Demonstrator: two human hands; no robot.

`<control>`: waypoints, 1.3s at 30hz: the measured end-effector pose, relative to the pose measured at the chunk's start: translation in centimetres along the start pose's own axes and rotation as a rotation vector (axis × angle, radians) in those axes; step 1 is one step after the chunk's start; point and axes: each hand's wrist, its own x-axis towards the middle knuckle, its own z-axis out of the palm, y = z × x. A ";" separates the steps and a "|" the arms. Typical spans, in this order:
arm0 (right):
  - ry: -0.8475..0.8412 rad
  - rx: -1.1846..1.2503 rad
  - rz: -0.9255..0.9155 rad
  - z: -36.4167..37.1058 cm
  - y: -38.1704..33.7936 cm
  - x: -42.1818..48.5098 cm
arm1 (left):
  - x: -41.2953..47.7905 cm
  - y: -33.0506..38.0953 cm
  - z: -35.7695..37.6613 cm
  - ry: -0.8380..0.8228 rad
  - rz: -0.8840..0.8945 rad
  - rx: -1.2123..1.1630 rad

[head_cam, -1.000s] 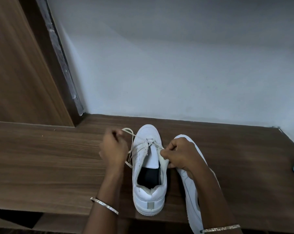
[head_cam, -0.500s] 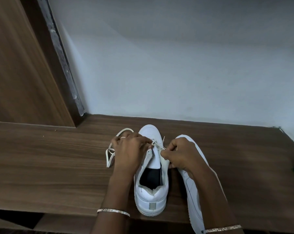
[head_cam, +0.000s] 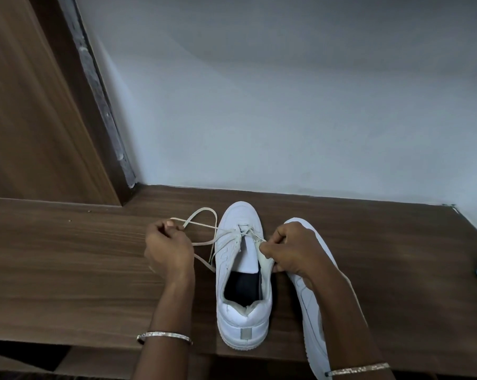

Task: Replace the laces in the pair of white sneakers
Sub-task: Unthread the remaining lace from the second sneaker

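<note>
The sneaker [head_cam: 244, 316] I was lacing stood on the table [head_cam: 67, 270], toe away from me, its mate [head_cam: 311, 305] just beside it on the right. My left hand [head_cam: 167, 249] was curled round the lace [head_cam: 201, 244], holding a loose loop out to the left, while my right hand [head_cam: 292, 250] pinched the other strand at the right-hand eyelets. Only the rows near the toe looked threaded, so I judged the next move was to pull the slack through and feed an end into the next eyelet.
</note>
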 end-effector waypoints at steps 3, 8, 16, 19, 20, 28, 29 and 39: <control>0.009 -0.015 -0.007 0.0 0.0 0.0 | -0.1 0.0 -0.2 -0.003 0.125 0.162; 0.014 -0.021 0.000 0.0 -0.1 -0.1 | -0.8 0.1 1.0 -0.394 0.708 0.437; 0.021 -0.030 0.001 -0.1 0.0 -0.1 | -1.9 -0.5 1.8 -0.433 0.900 0.630; 0.020 -0.026 0.003 -0.1 -0.1 -0.1 | -2.0 -0.3 1.7 -0.333 0.763 0.564; 0.019 -0.030 0.001 -0.1 -0.1 -0.1 | -1.7 -0.1 1.5 -0.294 0.659 0.483; 0.007 -0.052 0.001 -0.1 -0.2 -0.2 | 0.0 -0.5 0.4 -0.066 0.509 0.385; 0.006 -0.054 -0.001 0.0 -0.3 -0.2 | -0.1 -0.2 0.3 -0.130 0.582 0.305; 0.065 -0.264 -0.376 2.6 -0.7 -0.3 | -1.1 1.1 -0.8 -0.818 0.646 0.477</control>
